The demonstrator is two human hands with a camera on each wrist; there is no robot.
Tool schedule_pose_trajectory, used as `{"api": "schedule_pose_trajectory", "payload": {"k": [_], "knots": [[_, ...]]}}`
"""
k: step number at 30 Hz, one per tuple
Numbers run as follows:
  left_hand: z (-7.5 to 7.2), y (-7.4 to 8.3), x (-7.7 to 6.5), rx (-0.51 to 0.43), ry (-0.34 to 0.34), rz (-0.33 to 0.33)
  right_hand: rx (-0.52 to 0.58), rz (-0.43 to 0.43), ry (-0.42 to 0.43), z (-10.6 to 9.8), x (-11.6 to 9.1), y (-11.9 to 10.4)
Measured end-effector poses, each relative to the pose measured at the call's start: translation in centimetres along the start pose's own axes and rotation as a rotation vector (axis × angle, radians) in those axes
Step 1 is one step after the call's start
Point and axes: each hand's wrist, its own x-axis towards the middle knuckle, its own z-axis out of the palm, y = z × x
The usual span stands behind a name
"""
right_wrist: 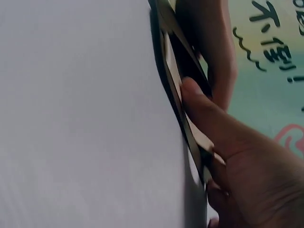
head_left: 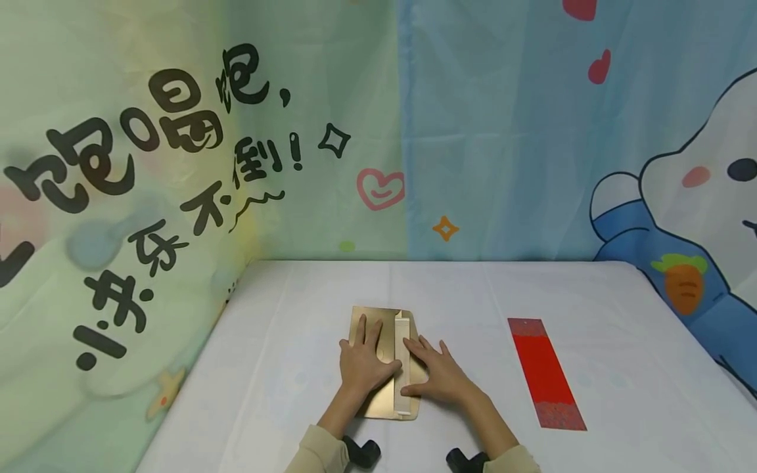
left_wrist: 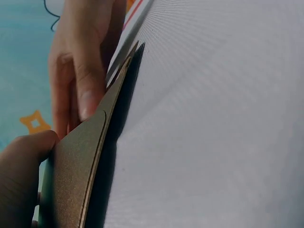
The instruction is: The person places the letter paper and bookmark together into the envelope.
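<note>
A flat gold paper envelope or folder [head_left: 388,341] lies on the white table, a long pale strip [head_left: 402,368] running down its right part. My left hand [head_left: 362,363] rests over its left part, fingers extended, thumb reaching the pale strip. From the right, my right hand [head_left: 440,374] touches the strip's edge with spread fingers and thumb. In the right wrist view, the right thumb [right_wrist: 209,111] lies against the pale inner face beside a narrow dark gap between gold layers. The gold edge [left_wrist: 88,161] stands raised over its shadow in the left wrist view.
A red strip [head_left: 547,374] with patterned ends lies to the right on the white tablecloth [head_left: 473,295]. Behind the table hangs a printed curtain [head_left: 491,131]. Black wrist-worn pieces [head_left: 362,453] show below the hands.
</note>
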Motion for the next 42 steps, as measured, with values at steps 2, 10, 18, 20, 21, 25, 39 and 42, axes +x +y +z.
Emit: {"api": "schedule_pose_trajectory", "payload": {"k": [2,10,18,20,21,25,39,42], "knots": [[0.0,0.0,0.0,-0.001,0.001,-0.002,0.045,-0.002,-0.036,-0.3,-0.2,0.4],[0.1,-0.1,0.0,0.002,0.005,-0.002,0.059,-0.054,-0.107,-0.4,0.2,1.1],[0.2,0.1,-0.2,-0.005,0.007,-0.001,0.065,-0.042,-0.107,-0.1,0.2,1.1],[0.2,0.2,-0.2,-0.018,0.010,0.002,0.059,-0.035,-0.110,-0.1,0.1,1.2],[0.2,0.2,-0.3,-0.022,0.009,0.003,0.054,-0.038,-0.112,-0.2,0.1,1.2],[0.1,0.2,-0.2,-0.021,0.009,0.000,0.031,-0.063,-0.113,-0.3,0.2,1.2],[0.1,0.2,-0.1,0.008,0.010,0.009,-0.020,-0.079,-0.088,0.3,0.5,0.5],[0.1,0.2,-0.1,0.015,-0.001,0.005,-0.031,-0.075,-0.081,0.5,0.6,0.6]]}}
